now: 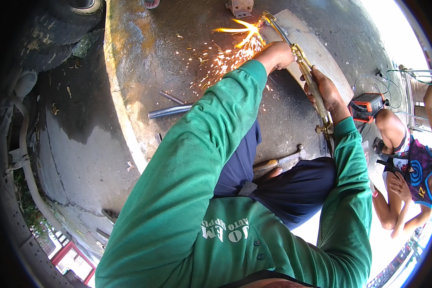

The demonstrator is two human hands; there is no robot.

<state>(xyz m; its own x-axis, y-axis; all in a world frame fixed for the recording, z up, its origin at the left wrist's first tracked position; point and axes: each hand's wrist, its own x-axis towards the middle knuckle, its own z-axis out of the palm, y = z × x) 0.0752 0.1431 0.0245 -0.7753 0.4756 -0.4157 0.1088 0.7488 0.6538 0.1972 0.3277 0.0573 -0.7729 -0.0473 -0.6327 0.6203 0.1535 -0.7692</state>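
Nearest, beneath the forearms, a hammer [281, 161] lies on the dark metal plate [177, 53] by the person's knees. Further out, the right hand [327, 91] closes fully around the handle of the brass cutting torch [305, 67], while the left hand [277, 55] — curled shut — steadies the torch tube just ahead. Beyond both hands, the torch tip meets a pale steel strip [317, 48], throwing sparks [235, 45] leftward — cutting appears under way, and how much remains cannot be told. A pipe [170, 111] lies left of the arms; another person crouches right, beside an orange machine [367, 106].

Brass cutting torch [305, 67], tip sparking on plate [317, 53]
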